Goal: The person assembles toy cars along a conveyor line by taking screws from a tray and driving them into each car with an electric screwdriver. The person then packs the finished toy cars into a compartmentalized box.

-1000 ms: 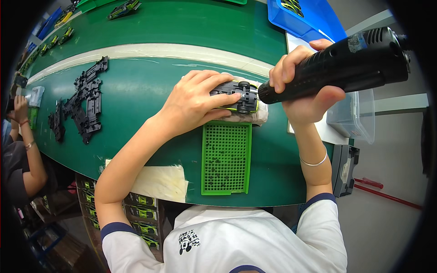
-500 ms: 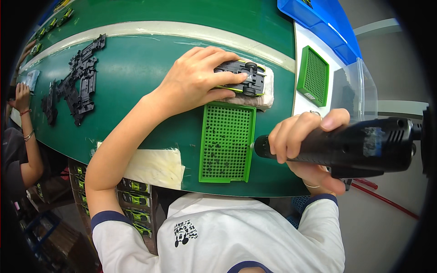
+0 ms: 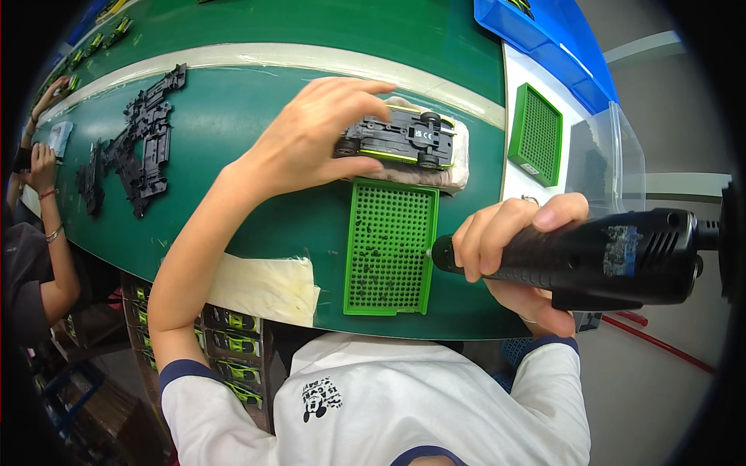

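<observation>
Head view: left hand (image 3: pixel 311 144) fingers pinch toy car (image 3: pixel 398 138); right hand (image 3: pixel 513 252) grips ribbed black screwdriver (image 3: pixel 590 252).

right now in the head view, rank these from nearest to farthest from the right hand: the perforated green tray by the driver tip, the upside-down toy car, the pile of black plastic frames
1. Perforated green tray: just left of the right hand, at the tip of the electric screwdriver it holds.
2. Upside-down toy car: up and to the left, on a pale pad under the left hand.
3. Black plastic frames: far left on the green belt.
</observation>
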`<state>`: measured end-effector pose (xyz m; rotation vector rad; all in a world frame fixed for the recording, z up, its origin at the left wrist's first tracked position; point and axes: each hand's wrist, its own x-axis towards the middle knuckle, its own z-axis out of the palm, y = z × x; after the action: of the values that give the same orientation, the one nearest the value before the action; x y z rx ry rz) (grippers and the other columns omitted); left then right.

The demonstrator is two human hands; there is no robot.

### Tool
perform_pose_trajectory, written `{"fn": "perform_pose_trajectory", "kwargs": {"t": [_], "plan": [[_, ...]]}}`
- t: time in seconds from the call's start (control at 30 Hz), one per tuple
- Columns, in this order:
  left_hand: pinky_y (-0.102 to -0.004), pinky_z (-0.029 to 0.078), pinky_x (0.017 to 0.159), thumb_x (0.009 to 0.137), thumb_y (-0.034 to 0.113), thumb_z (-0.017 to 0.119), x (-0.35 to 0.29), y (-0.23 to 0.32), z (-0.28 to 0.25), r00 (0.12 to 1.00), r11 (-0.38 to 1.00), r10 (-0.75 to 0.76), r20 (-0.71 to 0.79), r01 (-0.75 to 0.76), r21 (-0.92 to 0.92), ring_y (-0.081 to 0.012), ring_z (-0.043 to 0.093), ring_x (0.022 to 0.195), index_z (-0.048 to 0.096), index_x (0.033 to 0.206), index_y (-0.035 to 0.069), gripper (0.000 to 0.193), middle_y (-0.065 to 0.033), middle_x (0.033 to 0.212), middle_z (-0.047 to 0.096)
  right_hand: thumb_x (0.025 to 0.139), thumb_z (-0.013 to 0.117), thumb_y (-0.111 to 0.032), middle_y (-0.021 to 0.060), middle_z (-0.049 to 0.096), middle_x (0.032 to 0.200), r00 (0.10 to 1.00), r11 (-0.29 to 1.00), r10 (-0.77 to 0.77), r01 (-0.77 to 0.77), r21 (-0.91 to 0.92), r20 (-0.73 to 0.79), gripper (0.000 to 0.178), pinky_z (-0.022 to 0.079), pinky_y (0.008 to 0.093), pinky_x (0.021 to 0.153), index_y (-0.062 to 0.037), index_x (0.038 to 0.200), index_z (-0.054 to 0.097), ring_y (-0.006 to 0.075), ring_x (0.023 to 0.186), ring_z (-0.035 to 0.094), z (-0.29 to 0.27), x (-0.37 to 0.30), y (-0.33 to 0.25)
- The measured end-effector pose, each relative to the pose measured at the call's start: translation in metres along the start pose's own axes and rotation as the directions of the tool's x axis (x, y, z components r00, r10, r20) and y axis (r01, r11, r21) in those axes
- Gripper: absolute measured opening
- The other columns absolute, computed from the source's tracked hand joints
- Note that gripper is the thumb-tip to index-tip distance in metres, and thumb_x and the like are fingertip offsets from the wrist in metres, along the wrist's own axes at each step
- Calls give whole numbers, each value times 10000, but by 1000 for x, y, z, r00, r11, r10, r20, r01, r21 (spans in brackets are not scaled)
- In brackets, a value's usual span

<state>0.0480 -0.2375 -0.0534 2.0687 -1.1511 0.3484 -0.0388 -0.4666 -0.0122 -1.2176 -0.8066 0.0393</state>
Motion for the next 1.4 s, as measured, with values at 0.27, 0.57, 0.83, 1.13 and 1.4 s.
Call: {"fn": "perform_pose_trajectory", "kwargs": {"t": [0.27, 0.57, 0.83, 1.13, 1.4], "plan": [[-340, 475, 740, 575, 37, 753, -32, -21, -18, 992, 986, -120, -25, 116, -121, -296, 526, 965, 511, 786, 30, 321, -155, 1099, 531, 602, 624, -671, 41, 490, 701, 918, 926, -376, 375, 35, 127, 848, 447, 267, 488, -118, 1158, 304, 144, 513, 522, -1, 66, -17], [-370, 448, 751, 623, 137, 734, -34, -21, -14, 992, 994, -53, -115, 41, -103, -286, 535, 910, 533, 749, 56, 250, -112, 972, 554, 647, 441, -782, 102, 461, 735, 926, 955, -291, 297, 11, 240, 935, 430, 297, 489, -67, 1217, 248, 180, 519, 488, 21, 142, 29], [-371, 443, 762, 643, 149, 725, -33, -20, -18, 994, 994, -52, -96, 42, -106, -265, 527, 916, 529, 771, 71, 247, -75, 992, 546, 681, 472, -735, 84, 456, 660, 998, 978, -60, 58, -200, -6, 839, 423, 277, 463, -65, 1140, 263, 162, 481, 477, 37, 140, 46], [-363, 450, 749, 640, 144, 727, -34, -19, -17, 993, 994, -53, -110, 42, -104, -259, 529, 905, 529, 768, 69, 247, -72, 972, 542, 672, 474, -734, 65, 454, 646, 998, 972, 16, -31, -233, -63, 824, 410, 247, 442, -62, 1111, 288, 142, 468, 466, 44, 139, 61], [-362, 455, 733, 642, 145, 724, -36, -18, -16, 990, 993, -47, -134, 32, -112, -264, 534, 889, 535, 775, 72, 242, -74, 960, 544, 648, 473, -733, 65, 458, 650, 998, 975, -38, 28, -221, -42, 840, 419, 246, 452, -59, 1111, 282, 137, 476, 475, 46, 131, 66]]}}
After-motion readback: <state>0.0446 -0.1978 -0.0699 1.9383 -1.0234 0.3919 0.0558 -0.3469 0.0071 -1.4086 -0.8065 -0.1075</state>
